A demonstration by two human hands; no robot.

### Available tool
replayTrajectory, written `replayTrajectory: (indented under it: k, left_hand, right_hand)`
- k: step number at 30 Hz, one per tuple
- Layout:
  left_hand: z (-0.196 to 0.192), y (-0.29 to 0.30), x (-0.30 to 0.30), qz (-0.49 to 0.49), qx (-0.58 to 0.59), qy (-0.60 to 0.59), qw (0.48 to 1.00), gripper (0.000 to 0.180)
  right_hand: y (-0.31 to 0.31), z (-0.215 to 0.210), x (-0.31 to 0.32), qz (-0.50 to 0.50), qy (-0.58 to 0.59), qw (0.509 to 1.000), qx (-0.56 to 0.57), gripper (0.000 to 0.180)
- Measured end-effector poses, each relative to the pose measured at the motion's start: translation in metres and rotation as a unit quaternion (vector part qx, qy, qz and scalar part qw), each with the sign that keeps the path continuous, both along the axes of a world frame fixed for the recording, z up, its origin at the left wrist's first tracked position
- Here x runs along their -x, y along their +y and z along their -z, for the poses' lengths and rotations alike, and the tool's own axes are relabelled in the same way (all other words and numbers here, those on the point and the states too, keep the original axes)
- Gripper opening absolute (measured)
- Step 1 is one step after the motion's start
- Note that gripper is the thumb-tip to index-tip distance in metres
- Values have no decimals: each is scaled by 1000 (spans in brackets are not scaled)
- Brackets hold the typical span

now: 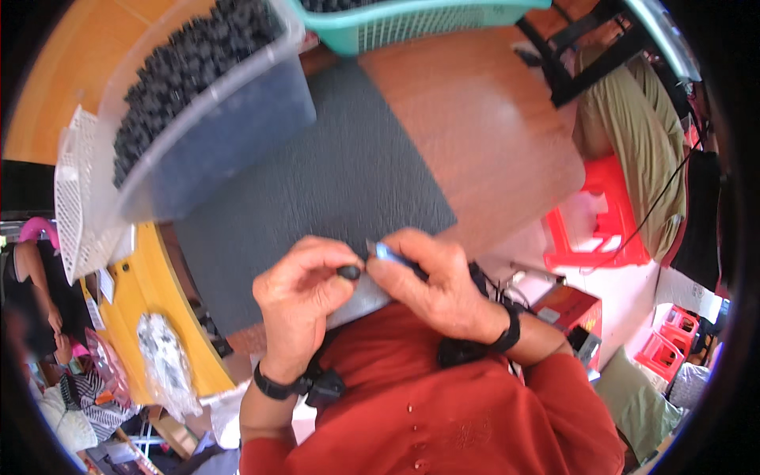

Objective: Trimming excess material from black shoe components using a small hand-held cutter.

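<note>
Black piece [348, 271] and blue tool [383, 252] worked between two bare hands

The left hand [297, 297] has thumb and forefinger clamped together on the small, rounded piece, which sits just above the near edge of a dark mat [317, 174]. The right hand [437, 285] is closed around the slim tool, its narrow end directed up and toward the left hand. Blur prevents telling whether tool and piece touch. Good practice here would probably be to pinch the piece well back, leaving the worked side exposed; to brace the two hands against each other; and to make short, light strokes angled away from the left thumb. A slip toward that thumb seems the chief risk.

Dark bands encircle both wrists. Beyond the hands, the mat covers part of a brown table [499, 119]. At upper left stands a translucent bin [245, 138] heaped with small black parts [198, 67]; beside it, at the top, is a teal basket [443, 25]. A white perforated basket [73, 198] lies outermost at left. At right, a seated person in olive trousers [633, 119] is beside a red stool [608, 202].
</note>
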State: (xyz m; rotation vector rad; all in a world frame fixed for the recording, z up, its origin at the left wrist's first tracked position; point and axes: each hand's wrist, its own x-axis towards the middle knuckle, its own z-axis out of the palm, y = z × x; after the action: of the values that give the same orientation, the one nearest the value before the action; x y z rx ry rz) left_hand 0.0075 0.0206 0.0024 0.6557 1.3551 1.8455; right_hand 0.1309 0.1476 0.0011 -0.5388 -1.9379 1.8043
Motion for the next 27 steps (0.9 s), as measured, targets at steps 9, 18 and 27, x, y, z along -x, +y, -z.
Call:
replayTrajectory:
  k: [9,18,27]
  left_hand:
    - [-82,53,16,10,2,79,997,28]
    - [-57,46,9,43,6,-13,999,26]
    - [-42,31,3,39,-12,-55,998,27]
  right_hand:
    - [0,4,-18,42,17,999,-18,17]
    - [30,-21,-4,76,122,972,-185,18]
    - [20,-20,8,83,159,954,-241,15]
